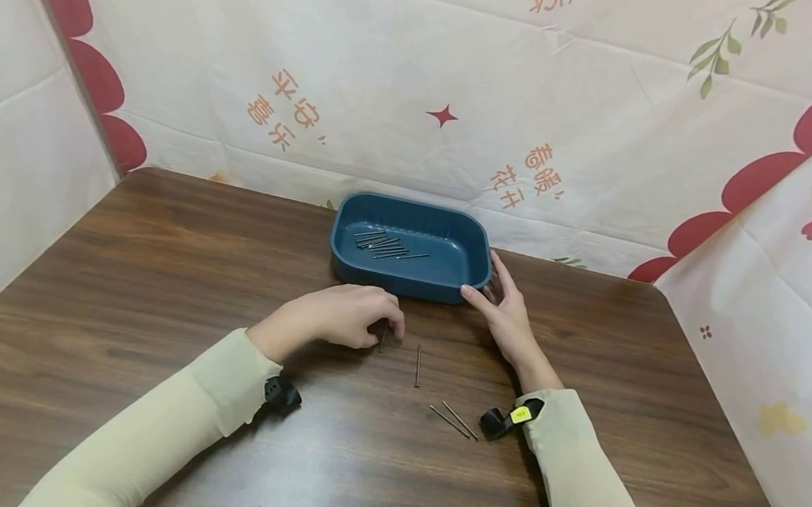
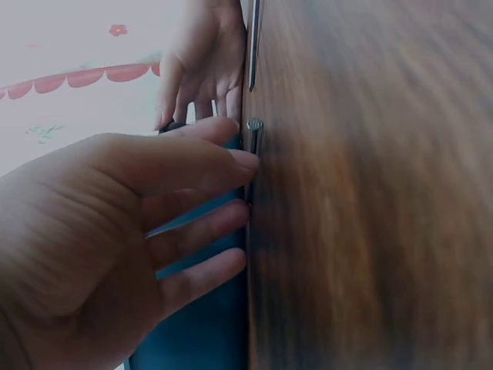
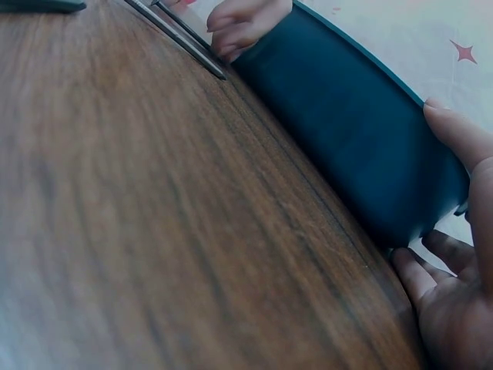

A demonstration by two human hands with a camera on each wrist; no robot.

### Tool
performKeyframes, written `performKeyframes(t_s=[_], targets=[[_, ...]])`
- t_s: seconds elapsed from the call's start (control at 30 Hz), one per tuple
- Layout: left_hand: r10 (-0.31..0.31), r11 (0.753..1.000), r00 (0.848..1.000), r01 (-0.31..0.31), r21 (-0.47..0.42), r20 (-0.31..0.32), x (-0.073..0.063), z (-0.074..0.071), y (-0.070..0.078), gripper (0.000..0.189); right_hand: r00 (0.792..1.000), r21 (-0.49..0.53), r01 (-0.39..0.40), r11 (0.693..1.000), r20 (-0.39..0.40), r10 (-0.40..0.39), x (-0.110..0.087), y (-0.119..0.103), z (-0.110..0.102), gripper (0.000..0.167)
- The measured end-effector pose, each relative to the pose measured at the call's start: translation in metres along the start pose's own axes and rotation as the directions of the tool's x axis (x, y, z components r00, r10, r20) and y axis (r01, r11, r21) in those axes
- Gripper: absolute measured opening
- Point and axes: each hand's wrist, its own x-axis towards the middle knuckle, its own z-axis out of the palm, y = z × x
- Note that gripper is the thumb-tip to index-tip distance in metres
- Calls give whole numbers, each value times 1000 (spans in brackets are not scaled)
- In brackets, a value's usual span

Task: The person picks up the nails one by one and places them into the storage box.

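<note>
A blue plastic box [image 1: 403, 281] stands on the table, with several nails [image 1: 381, 245] lying inside at its left. My right hand [image 1: 509, 319] holds the box's right front corner, thumb at the rim and the other fingers around the outer side. In front of the box, my left hand [image 1: 350, 317] is low over the tabletop with its fingers spread around a single nail [image 2: 255, 125]. The thumb tip overlaps this nail in the left wrist view, while a gap shows between thumb and forefinger in the head view.
Another nail [image 1: 418, 366] lies on the wooden table [image 1: 230, 270] to the right of the left hand. Two more nails [image 1: 455, 420] lie nearer, beside the right wrist strap [image 1: 507, 419]. A printed white cloth [image 1: 408, 60] hangs behind the table and at its sides.
</note>
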Motion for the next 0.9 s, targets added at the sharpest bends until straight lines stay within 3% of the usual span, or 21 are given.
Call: performKeyframes(t_s=[0.23, 0.47, 0.9], targets=[[-31, 997, 999, 32, 77, -9, 2, 4, 3, 28, 1000, -4, 9, 1000, -3, -9, 0, 1, 0, 83], [-13, 989, 999, 18, 149, -36, 1, 6, 4, 21, 1000, -5, 13, 1000, -3, -13, 0, 3, 0, 83], [-73, 992, 997, 72, 101, 6, 2, 5, 4, 17, 1000, -6, 15, 1000, -1, -15, -1, -1, 0, 83]])
